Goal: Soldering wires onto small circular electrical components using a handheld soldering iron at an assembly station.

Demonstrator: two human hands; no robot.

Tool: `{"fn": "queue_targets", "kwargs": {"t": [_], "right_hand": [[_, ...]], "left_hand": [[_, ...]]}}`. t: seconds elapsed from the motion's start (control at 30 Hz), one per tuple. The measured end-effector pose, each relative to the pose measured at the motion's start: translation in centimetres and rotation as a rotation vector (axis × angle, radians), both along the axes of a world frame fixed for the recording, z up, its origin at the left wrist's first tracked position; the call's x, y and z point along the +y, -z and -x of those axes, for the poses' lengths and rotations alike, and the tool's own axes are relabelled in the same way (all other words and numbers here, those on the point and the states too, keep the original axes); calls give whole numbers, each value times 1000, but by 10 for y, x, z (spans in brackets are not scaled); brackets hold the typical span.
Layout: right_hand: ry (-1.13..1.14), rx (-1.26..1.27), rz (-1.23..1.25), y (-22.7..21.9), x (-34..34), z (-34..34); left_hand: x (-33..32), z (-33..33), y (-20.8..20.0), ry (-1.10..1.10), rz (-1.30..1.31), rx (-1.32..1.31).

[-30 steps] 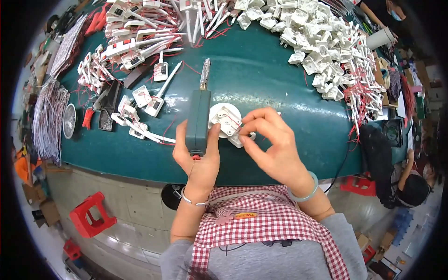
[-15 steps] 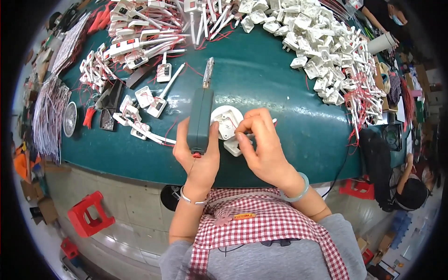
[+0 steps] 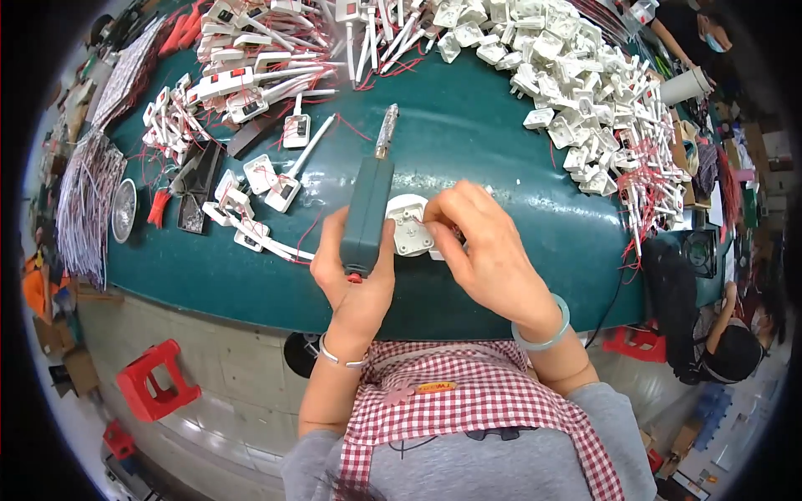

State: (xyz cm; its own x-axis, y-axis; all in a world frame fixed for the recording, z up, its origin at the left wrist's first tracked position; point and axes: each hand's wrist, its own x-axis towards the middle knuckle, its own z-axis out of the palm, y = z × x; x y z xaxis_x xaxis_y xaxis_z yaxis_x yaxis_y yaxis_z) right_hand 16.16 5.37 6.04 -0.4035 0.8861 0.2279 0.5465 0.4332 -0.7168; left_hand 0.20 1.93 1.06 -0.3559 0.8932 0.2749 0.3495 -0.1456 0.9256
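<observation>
My left hand [image 3: 357, 288] is closed around a dark green soldering gun [image 3: 368, 209]. Its silvery tip [image 3: 387, 132] points away from me, and a small red part shows at its back. Just right of the gun, a square white plastic housing [image 3: 410, 235] lies open side up on a round white base [image 3: 407, 202]. My right hand [image 3: 489, 250] is closed in a pinch at the housing's right edge. What its fingertips hold is hidden. A bit of white shows past its knuckles, and another white piece peeks out beneath the fingers.
White switch housings with cords [image 3: 284, 192] lie on the green table [image 3: 468, 125] to the left, near a metal bowl [image 3: 124, 210]. Heaps of white housings [image 3: 576, 92] and red-wired parts [image 3: 647, 184] fill the far right. A red stool [image 3: 159, 380] stands on the floor.
The soldering gun has swung slightly right, its tip leaning further right. My right hand has shifted up and right, with its fingertips at the housing's edge.
</observation>
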Motion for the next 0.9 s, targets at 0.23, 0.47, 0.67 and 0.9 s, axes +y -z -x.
{"fn": "queue_targets", "kwargs": {"t": [0.23,0.47,0.67,0.9], "right_hand": [[86,228,69,23,-2,15],[149,323,78,32,-6,21],[194,292,57,29,-16,15],[134,315,45,28,-16,2]], "left_hand": [[3,0,0,12,-26,17],[3,0,2,9,-44,15],[4,0,3,11,-20,25],[3,0,1,15,-4,-13]]}}
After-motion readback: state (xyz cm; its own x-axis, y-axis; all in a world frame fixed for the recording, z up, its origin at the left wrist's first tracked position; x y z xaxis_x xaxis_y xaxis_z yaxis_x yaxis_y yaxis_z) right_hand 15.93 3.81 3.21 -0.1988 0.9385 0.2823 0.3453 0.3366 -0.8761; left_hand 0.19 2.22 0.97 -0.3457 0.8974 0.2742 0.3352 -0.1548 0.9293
